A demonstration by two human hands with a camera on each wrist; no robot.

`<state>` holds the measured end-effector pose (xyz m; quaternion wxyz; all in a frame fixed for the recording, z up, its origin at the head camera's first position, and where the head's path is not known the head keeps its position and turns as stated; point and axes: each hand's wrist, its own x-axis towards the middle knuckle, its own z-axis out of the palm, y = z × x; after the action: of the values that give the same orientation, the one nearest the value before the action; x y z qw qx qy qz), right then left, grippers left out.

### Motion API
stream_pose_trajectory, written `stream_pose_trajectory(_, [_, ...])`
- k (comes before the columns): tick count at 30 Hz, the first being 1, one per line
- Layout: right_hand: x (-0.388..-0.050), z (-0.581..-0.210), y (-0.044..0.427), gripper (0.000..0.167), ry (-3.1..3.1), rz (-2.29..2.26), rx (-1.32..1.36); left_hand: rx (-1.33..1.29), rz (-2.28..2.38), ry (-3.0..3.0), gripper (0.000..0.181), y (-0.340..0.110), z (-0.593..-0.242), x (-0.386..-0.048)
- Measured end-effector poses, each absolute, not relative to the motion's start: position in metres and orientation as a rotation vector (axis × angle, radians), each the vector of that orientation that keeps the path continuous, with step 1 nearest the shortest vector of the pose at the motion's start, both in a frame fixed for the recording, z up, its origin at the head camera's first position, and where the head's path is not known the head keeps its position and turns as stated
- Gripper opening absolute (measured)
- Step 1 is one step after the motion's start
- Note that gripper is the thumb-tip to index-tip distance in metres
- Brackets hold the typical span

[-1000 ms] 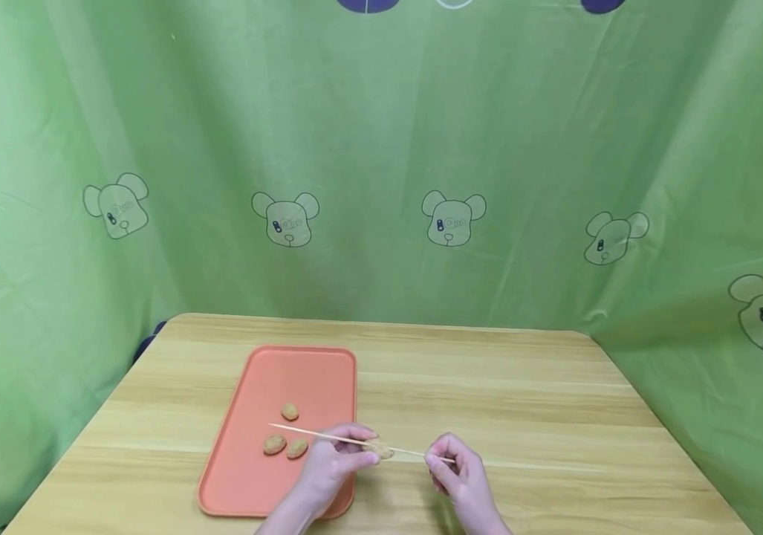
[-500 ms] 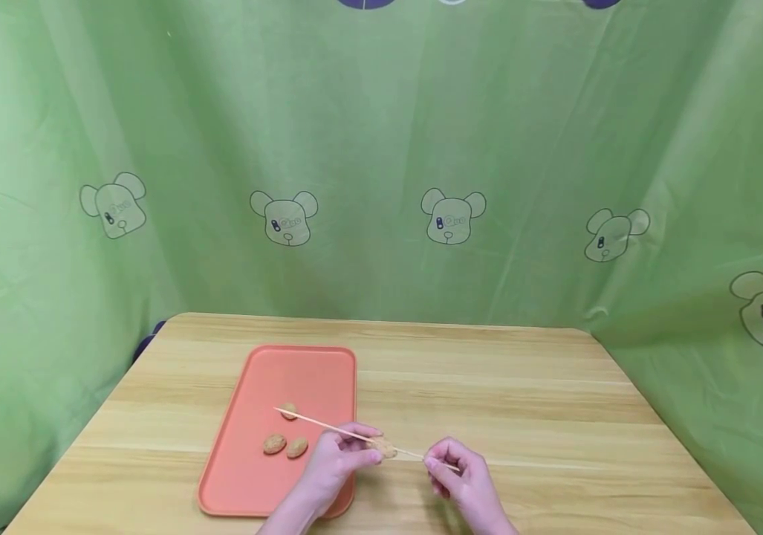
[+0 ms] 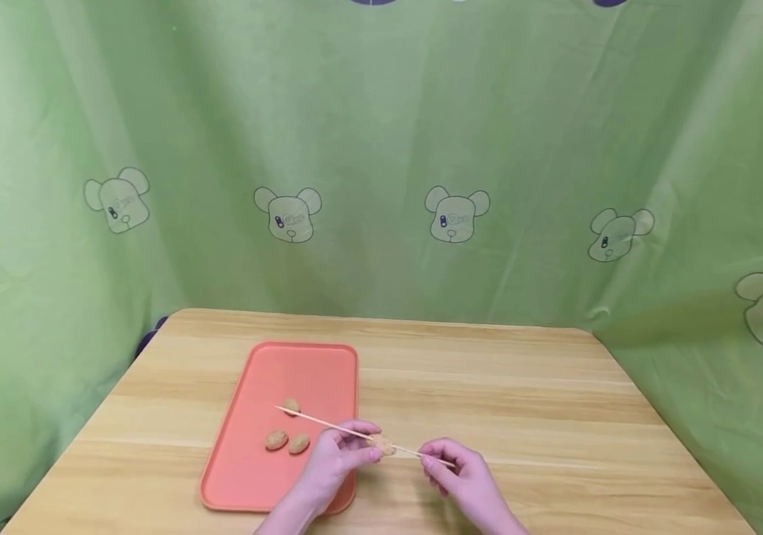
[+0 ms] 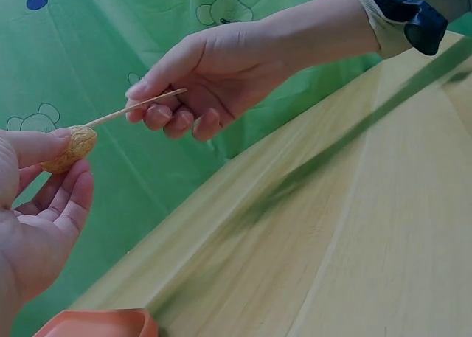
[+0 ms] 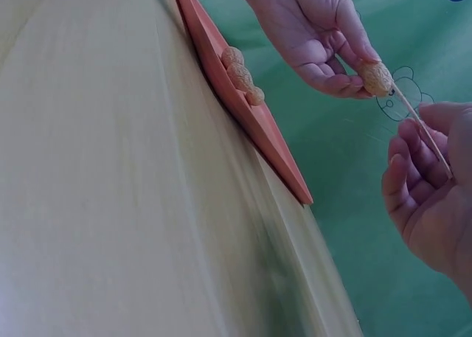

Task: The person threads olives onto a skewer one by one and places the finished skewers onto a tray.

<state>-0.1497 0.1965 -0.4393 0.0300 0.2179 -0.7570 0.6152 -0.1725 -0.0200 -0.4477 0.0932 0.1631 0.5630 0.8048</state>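
A thin bamboo skewer (image 3: 317,420) runs through a tan, wrinkled oval ball (image 3: 381,445), whose exact kind I cannot tell. My left hand (image 3: 336,462) pinches the ball between thumb and fingers, and the skewer's long end points up and left over the tray. To the right, my right hand (image 3: 464,477) pinches the skewer's short end. In the right wrist view the skewer (image 5: 418,122) slopes from the ball (image 5: 377,79) to those fingers. Both hands are raised above the table.
A coral-pink tray (image 3: 234,490) lies on the wooden table (image 3: 521,401), left of my right hand. On it sit three similar tan balls (image 3: 276,441). Green curtain (image 3: 368,148) with bear drawings surrounds the table.
The skewer's long end has swung up and away, now crossing in front of the far ball on the tray. My right hand is slightly closer to the held ball.
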Motion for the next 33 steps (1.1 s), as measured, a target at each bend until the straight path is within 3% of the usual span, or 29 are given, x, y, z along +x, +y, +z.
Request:
stream_pose_trajectory(8, [-0.148, -0.444, 0.191, 0.011, -2.413, 1.873, 0.465, 0.455, 2.399, 1.612, 0.046, -0.019, -0.449, -0.173])
stream_pose_trajectory(16, [-0.151, -0.449, 0.189, 0.005, -2.246, 1.761, 0.569, 0.440, 2.403, 1.616, 0.041, -0.016, -0.451, -0.172])
stream_pose_trajectory(25, [-0.153, -0.450, 0.190, 0.004, -2.280, 1.798, 0.492, 0.462, 2.429, 1.588, 0.038, -0.013, -0.453, -0.174])
stream_pose_trajectory(33, [-0.150, -0.446, 0.191, 0.006, -2.218, 1.799, 0.342, 0.407, 2.401, 1.644, 0.050, -0.022, -0.460, -0.171])
